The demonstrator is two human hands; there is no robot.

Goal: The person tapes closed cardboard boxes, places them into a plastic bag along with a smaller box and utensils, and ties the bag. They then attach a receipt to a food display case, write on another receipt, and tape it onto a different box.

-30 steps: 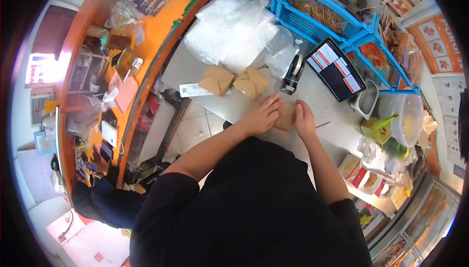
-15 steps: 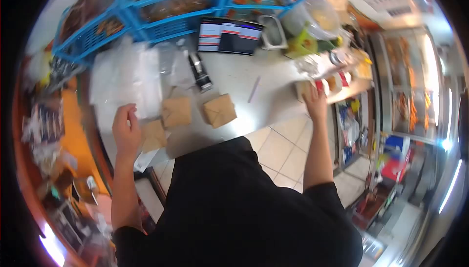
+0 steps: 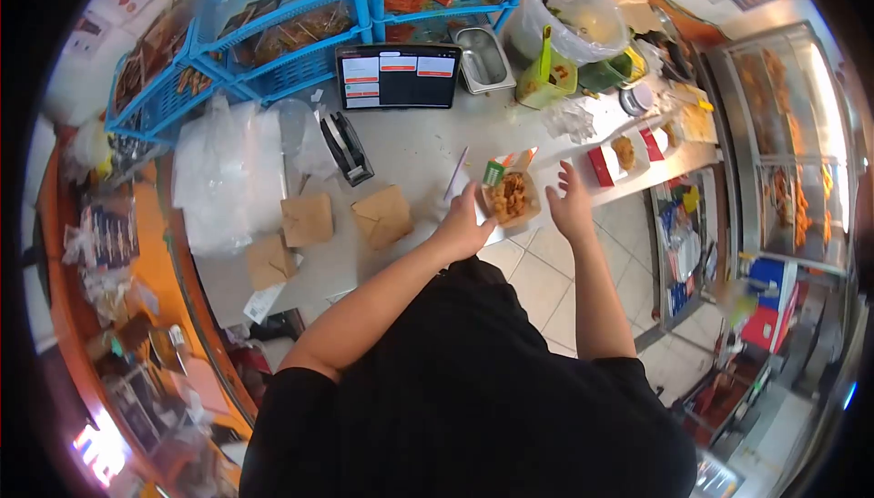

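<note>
An open box of fried food (image 3: 512,198) with orange and green flaps stands at the front edge of the metal counter. My left hand (image 3: 462,225) is at its left side, fingertips by the box wall, fingers apart. To its right my right hand (image 3: 571,202) is open, fingers spread, not touching the box. A thin purple stick (image 3: 457,173) lies just left of the box. Three closed brown boxes, one of them a brown box (image 3: 382,217), sit further left. Another open red and white box (image 3: 621,159) with fried food stands to the right.
Blue baskets (image 3: 364,15) line the back, with a tablet (image 3: 398,76) before them. A black tape dispenser (image 3: 347,148), clear plastic bags (image 3: 228,170), a metal tray (image 3: 483,56) and a green container (image 3: 546,86) stand on the counter. A glass food cabinet (image 3: 783,147) is at the right.
The food box has come from the right to the middle front of the counter. My left hand has moved right, up to it; my right hand has shifted left and let go. The view has turned slightly.
</note>
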